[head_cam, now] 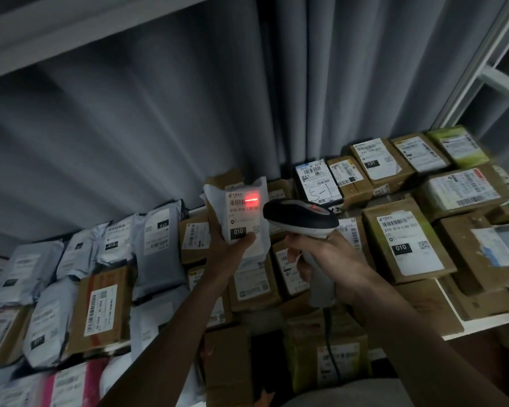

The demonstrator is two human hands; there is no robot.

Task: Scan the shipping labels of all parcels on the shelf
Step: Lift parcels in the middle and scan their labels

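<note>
Far left of the white pkg, grey poly mailers (156,248) leaned in a row on the shelf (482,326), w/ a brown box (100,311) lying flat just below them. Left hand (232,251) gripped the white pkg (241,218) from below, thumb pressed across its label near the black "010" block, holding it upright above the stacked boxes. Red scan line glowed on the label's upper right, over the barcode. Just right of the pkg, the scanner (301,218) pointed its dark head at it, nearly touching; right hand (326,259) was clenched round the scanner's pale handle, cable hanging down underneath. Further right of the pkg, a cardboard box w/ "010" label (406,242) sat face up, more boxes behind it by the grey curtain (188,113).
</note>
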